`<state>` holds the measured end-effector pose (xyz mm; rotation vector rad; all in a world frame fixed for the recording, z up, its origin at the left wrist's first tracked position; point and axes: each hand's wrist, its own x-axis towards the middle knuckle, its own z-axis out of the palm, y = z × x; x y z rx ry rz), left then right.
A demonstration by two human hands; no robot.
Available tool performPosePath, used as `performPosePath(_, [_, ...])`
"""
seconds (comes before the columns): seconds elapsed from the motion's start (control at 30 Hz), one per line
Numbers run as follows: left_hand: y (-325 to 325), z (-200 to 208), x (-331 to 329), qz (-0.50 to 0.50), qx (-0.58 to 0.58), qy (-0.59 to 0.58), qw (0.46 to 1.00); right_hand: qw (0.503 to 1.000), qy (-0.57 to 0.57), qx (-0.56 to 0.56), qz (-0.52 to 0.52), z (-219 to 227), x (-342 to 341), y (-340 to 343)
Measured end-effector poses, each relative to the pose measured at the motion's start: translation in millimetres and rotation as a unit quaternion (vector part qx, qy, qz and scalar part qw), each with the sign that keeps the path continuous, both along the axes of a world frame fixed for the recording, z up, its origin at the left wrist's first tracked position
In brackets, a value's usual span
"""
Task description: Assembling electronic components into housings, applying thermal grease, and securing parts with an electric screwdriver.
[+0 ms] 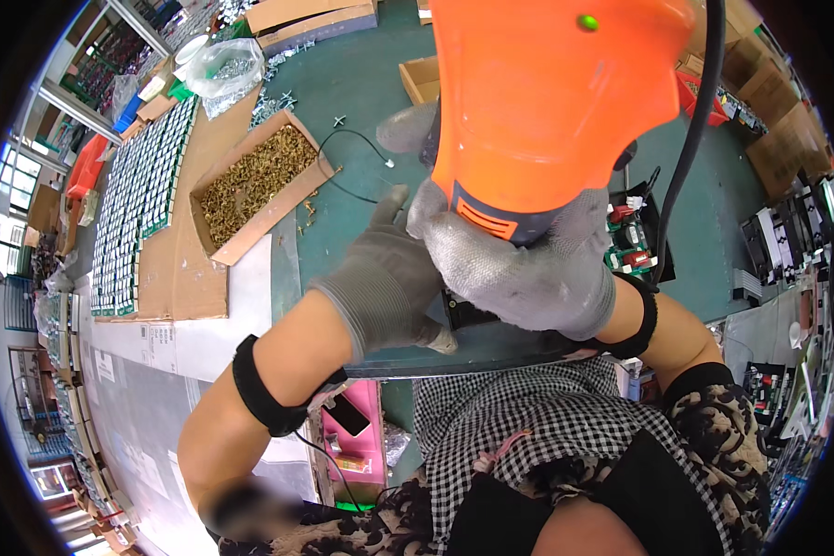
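My right hand [528, 269], in a grey knitted glove, is wrapped round the lower part of a large orange power tool [565, 111]. The tool has a dark band, a green light and a black cable [695, 139]; its working end is hidden. A grey rounded tip shows behind its left side. My left hand [385, 278], gloved too, lies low over the table, forefinger and thumb stretched apart. Beside its thumb is a dark part [465, 311], mostly covered by my right hand. A thin black wire [352, 132] with a white end curves beyond my left forefinger.
Left of my hands a cardboard tray [229, 256] holds many small brass-coloured pieces, some spilled beside it. Rows of green-and-white parts [144, 199] stand on cardboard. A plastic bag [224, 67] lies farther back. Red-and-green parts [632, 236] sit at right. A pink bin [366, 408] holds a phone.
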<state>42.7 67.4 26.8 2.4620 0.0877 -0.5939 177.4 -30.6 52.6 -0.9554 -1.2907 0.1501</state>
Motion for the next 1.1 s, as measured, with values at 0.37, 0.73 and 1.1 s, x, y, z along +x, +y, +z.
performPosePath(0.37, [-13.7,14.3,5.1,-0.037,0.265,-0.109,0.957,0.998,-0.058,-0.011,0.009,11.7,-7.5,-4.7])
performPosePath(0.73, [-17.2,3.2,-9.6,0.006,0.197,-0.202,0.959,0.996,0.025,-0.090,-0.004,20.3,41.4,-53.5])
performPosePath(1.1, [-25.2,5.3,-2.9,0.049,0.206,-0.170,0.962,0.991,0.073,-0.108,-0.024,14.5,50.8,-68.5])
